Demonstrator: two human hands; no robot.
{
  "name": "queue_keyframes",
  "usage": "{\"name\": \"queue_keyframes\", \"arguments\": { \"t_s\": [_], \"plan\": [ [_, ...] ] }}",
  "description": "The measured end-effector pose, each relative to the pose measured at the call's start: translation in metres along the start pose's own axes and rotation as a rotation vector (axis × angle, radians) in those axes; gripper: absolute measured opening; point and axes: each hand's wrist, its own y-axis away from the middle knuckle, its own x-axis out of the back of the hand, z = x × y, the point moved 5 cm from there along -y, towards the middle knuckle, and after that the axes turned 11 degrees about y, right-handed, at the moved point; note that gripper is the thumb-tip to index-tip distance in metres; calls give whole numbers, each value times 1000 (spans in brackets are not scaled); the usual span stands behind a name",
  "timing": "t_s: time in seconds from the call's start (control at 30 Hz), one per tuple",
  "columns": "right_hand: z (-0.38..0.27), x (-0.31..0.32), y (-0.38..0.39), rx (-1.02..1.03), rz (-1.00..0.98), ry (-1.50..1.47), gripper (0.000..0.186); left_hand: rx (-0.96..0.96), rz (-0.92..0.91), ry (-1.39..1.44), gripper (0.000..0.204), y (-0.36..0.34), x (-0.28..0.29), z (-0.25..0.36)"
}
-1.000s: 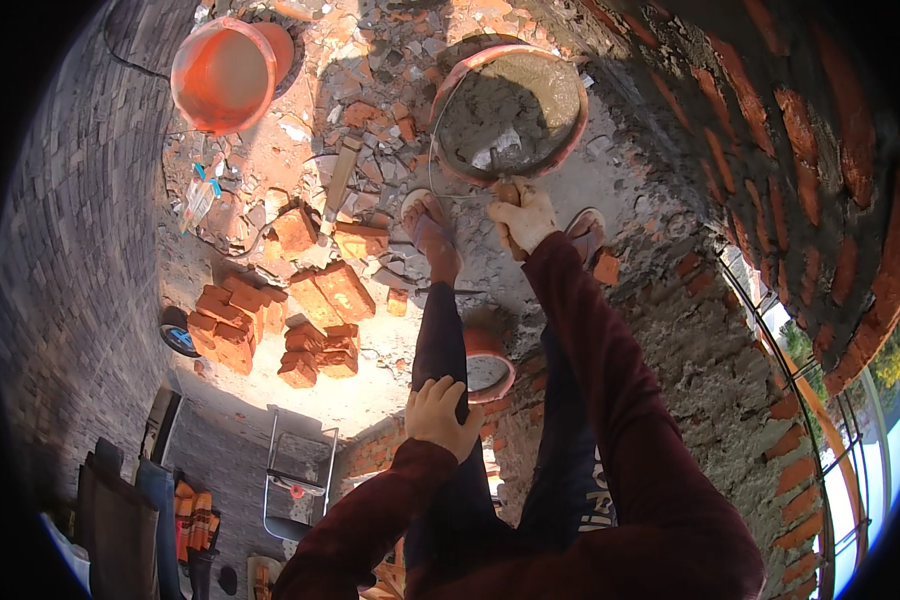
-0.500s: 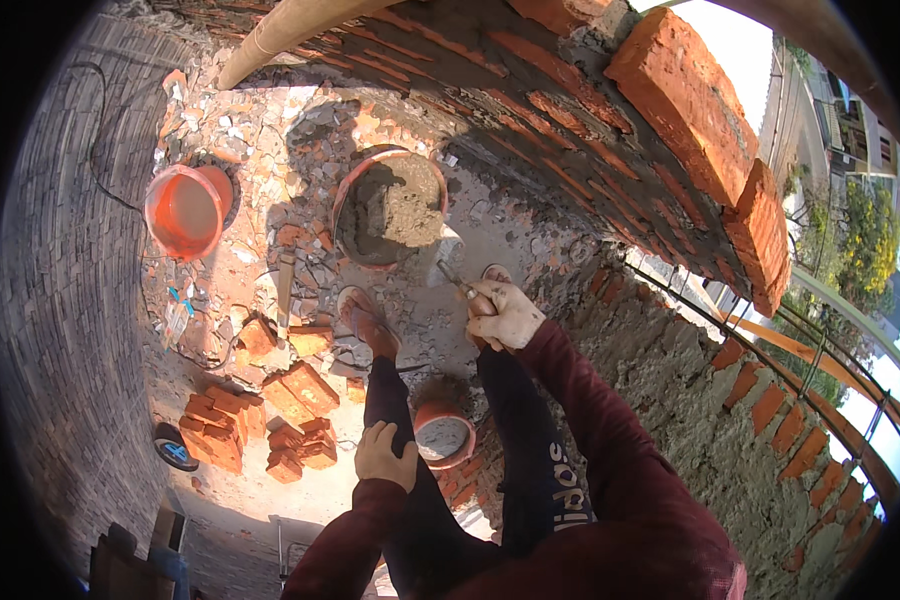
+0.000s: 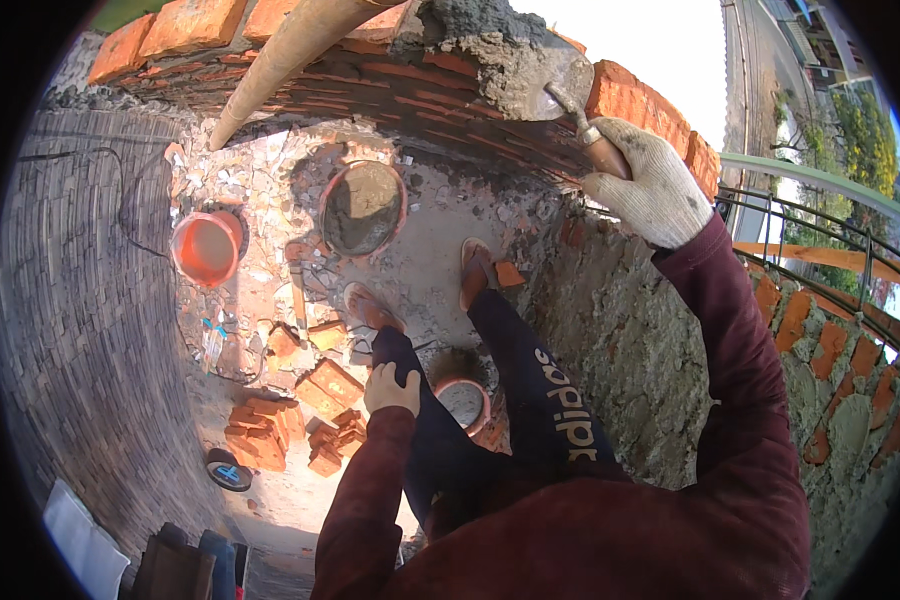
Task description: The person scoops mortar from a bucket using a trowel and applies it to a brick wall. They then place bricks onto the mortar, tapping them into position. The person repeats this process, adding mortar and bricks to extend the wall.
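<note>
My right hand (image 3: 658, 188), in a pale work glove, is wrapped round the wooden handle of a trowel (image 3: 570, 103). Its blade lies against grey mortar (image 3: 500, 55) on top of the brick wall (image 3: 420, 115), beside a row of bricks (image 3: 642, 108). Part of the blade is hidden under mortar. My left hand (image 3: 393, 390) rests on my left thigh near the knee, fingers spread, holding nothing. Down on the floor in front of my feet stands a round tub of mortar (image 3: 362, 210).
An orange bucket (image 3: 206, 248) stands at left, another bucket (image 3: 463, 402) between my legs. Loose bricks (image 3: 260, 433) are stacked on the floor amid rubble. A wooden pole (image 3: 290, 65) leans across the wall. A low rough wall (image 3: 620, 330) and metal railing (image 3: 820, 215) are at right.
My right hand has swung up from beside the tub to the wall top, bringing the trowel onto the mortar there. My left hand stays on my thigh.
</note>
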Motion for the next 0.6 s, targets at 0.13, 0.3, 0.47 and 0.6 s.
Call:
{"name": "queue_keyframes", "arguments": {
  "t_s": [0.13,0.3,0.47,0.6],
  "plan": [
    [-8,-22,-45,239,529,556,33,12,-52,-3,59,2,4,12],
    [-12,-25,-31,246,664,502,26,35,-92,-22,60,7,7,14],
    [33,-60,-2,-329,-208,-1338,42,62,-88,13,61,9,7,9],
    [5,-77,-47,-229,-381,-1519,38,33,-120,-31,61,1,6,6]
  ]
}}
